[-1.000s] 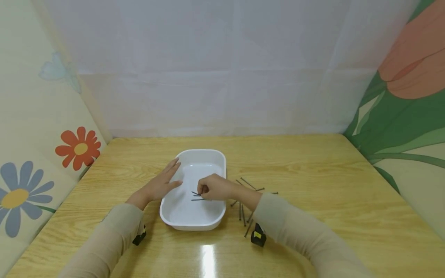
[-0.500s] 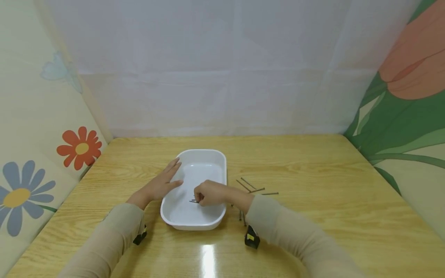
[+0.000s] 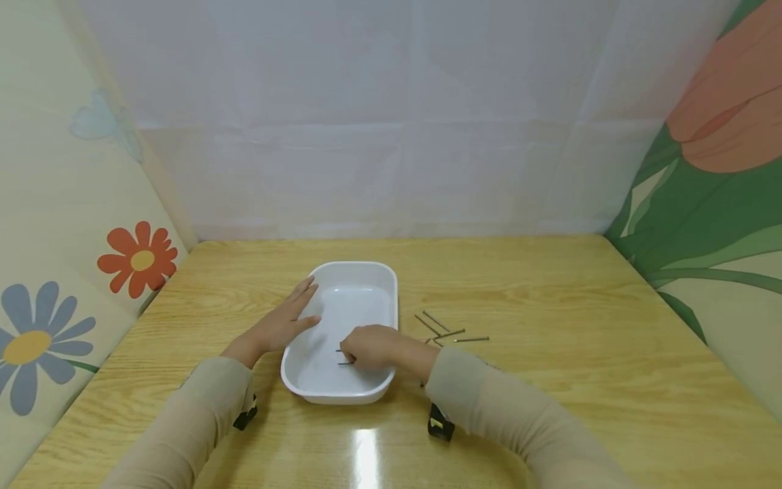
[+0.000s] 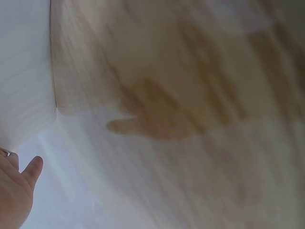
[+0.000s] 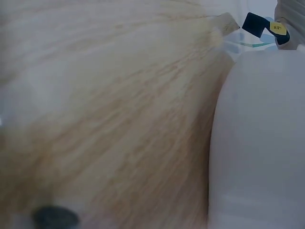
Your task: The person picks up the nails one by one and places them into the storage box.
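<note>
A white rectangular tray [image 3: 339, 392] stands on the wooden table. My left hand [image 3: 281, 329] rests on its left rim with fingers straight; the left wrist view catches only part of that left hand [image 4: 15, 193]. Inside the tray, my right hand [image 3: 370, 346] is low over the bottom, fingers curled. Thin dark nails [image 3: 345, 364] poke out to the left from beneath it. It appears to pinch one of them, though its fingertips are hidden. The right wrist view shows the outer tray wall [image 5: 257, 143] but not the right hand.
Several loose nails [image 3: 451, 334] lie on the table [image 3: 537, 299] right of the tray, some hidden behind the right forearm. A black wrist camera [image 3: 440, 424] hangs under the right sleeve, another camera [image 3: 246, 414] under the left. A white wall sheet closes off the back.
My right hand has moved down and slightly toward me inside the tray, bringing its fingers over the nails there. My left hand and the tray have stayed in place.
</note>
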`<state>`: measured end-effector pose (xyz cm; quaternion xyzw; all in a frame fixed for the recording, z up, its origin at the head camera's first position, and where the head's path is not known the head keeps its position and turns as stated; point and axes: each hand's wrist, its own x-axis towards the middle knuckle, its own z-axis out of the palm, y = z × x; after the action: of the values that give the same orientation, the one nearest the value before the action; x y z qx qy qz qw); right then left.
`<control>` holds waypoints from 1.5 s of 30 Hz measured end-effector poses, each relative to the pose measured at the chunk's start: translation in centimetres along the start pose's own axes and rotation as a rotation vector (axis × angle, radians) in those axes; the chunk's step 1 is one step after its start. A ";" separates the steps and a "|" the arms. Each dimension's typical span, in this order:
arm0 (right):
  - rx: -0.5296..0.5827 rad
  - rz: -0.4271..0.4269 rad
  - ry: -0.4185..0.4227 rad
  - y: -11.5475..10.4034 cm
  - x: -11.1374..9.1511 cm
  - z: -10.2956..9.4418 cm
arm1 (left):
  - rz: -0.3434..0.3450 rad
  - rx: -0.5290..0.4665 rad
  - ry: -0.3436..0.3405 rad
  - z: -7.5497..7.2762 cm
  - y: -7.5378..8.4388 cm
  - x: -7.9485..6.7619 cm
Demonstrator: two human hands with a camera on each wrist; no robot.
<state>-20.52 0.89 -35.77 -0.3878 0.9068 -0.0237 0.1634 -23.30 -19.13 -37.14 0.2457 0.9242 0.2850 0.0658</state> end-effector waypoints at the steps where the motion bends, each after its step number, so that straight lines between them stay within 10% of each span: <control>1: -0.010 0.000 0.001 0.0 0.0 0.0 | 0.001 0.002 -0.002 0.0 0.0 0.0; 24: -0.133 0.021 0.010 -0.1 0.1 0.4 | -0.005 -0.012 -0.002 -0.2 0.1 0.2; 34: 0.032 0.025 -0.013 0.0 -0.2 -0.1 | -0.010 -0.007 -0.005 0.0 0.2 -0.1; 45: 0.337 -0.141 0.196 1.2 -0.1 -0.4 | -0.018 0.004 0.000 0.0 0.3 0.0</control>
<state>-21.40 1.78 -35.56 -0.4133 0.8722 -0.2243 0.1348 -23.17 -18.97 -36.95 0.2374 0.9269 0.2826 0.0678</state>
